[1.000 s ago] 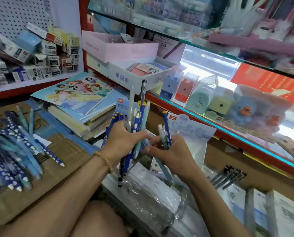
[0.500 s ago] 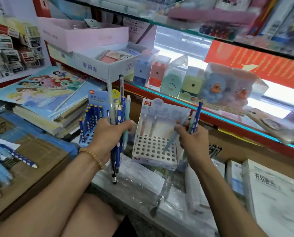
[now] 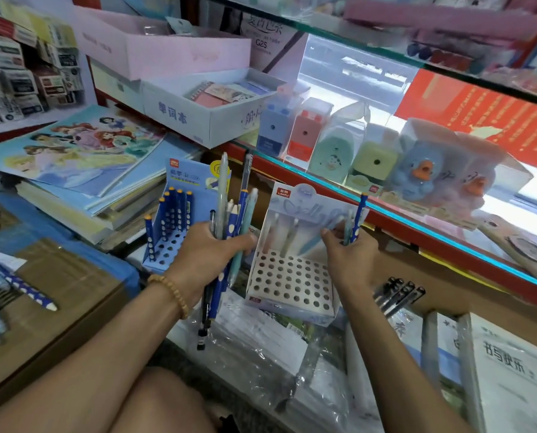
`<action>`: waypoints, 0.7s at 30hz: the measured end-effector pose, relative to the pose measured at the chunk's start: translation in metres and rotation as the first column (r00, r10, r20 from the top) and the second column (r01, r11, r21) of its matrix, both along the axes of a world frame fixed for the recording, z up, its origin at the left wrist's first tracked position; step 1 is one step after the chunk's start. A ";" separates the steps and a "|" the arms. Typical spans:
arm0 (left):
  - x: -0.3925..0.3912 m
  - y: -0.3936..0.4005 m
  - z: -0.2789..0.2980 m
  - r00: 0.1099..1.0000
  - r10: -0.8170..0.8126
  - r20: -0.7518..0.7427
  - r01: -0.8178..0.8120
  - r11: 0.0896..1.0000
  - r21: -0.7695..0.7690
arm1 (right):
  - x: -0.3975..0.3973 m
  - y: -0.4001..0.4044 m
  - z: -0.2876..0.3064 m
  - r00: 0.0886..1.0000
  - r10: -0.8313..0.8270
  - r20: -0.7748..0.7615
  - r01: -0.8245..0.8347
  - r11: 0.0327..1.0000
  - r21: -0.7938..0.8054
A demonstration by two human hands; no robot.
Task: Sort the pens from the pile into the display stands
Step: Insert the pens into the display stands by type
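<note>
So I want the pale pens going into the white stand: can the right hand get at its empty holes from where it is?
Probably yes. The right hand holds its pens just above the white stand, whose holes lie open with nothing covering them.

"G25" printed on white box (image 3: 265, 39) at back. "单词本" on blue-white tray (image 3: 179, 115); "deli" logo on blue pen stand (image 3: 179, 170). "书写快乐" on wrapped pkg (image 3: 507, 360) at right.

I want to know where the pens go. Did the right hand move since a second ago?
Yes. The right hand went rightward, away from the left hand, and now holds pens over the white stand.
</note>
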State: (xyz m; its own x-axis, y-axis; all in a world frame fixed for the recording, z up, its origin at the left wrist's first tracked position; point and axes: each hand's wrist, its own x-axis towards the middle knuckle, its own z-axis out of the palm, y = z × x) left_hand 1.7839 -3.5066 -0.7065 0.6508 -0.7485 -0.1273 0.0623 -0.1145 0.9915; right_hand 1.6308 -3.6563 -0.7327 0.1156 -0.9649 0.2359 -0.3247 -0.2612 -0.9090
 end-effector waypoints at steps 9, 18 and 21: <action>0.008 -0.005 -0.006 0.999 -0.025 -0.023 0.025 1.000 0.006 | 0.004 -0.006 -0.012 0.979 -0.021 -0.203 0.024 1.000 0.013; 0.008 -0.011 -0.010 0.997 -0.073 -0.008 0.073 0.997 0.011 | 0.017 -0.010 -0.022 0.979 -0.017 -0.202 0.040 0.993 0.114; 0.006 -0.010 -0.009 0.998 -0.069 0.012 0.069 0.998 0.007 | 0.016 -0.007 -0.021 0.980 0.022 -0.200 0.008 0.989 0.148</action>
State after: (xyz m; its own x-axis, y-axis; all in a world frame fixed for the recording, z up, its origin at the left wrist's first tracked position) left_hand 1.7902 -3.5168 -0.7158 0.5992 -0.7908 -0.1252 0.0421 -0.1251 0.9913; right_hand 1.6464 -3.6635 -0.7541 0.1530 -0.9862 0.0629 -0.5031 -0.1325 -0.8540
